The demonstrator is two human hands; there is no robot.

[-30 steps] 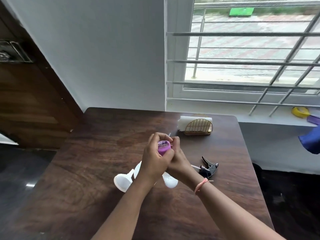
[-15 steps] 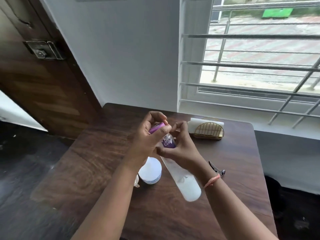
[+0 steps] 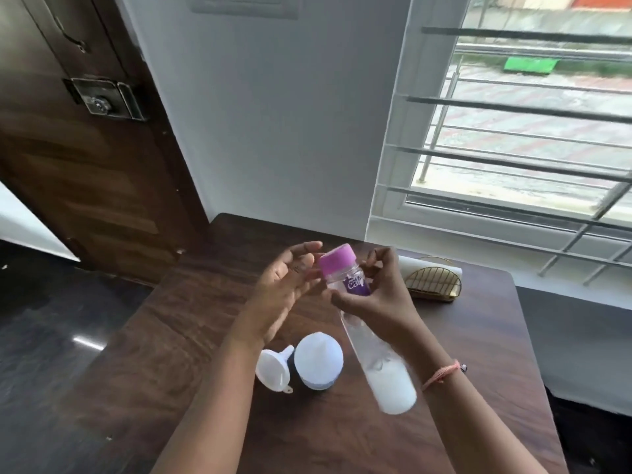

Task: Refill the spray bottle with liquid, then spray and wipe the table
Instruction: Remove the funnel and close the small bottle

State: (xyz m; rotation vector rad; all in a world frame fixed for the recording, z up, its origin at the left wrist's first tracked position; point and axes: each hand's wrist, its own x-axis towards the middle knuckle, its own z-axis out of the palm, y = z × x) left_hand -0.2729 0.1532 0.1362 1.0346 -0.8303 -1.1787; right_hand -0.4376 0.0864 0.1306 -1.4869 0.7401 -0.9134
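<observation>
My right hand [image 3: 378, 299] grips a clear plastic bottle [image 3: 376, 364] by its upper part, tilted, with a little liquid at its lower end. Its purple cap [image 3: 335, 260] is on. My left hand [image 3: 285, 289] is beside the cap with fingers spread, holding nothing. On the dark wooden table [image 3: 191, 336] below stand a white spray bottle body [image 3: 318, 361] without its head and a white funnel [image 3: 275, 369] lying beside it. The spray trigger head is hidden behind my right arm.
A gold wire holder with white napkins [image 3: 431, 282] sits at the table's far right near the barred window [image 3: 513, 131]. A dark wooden door [image 3: 85, 131] stands to the left. Dark floor lies left of the table.
My left hand has come off the purple cap and opened. The view has swung up and left, and the held bottle has risen slightly toward me.
</observation>
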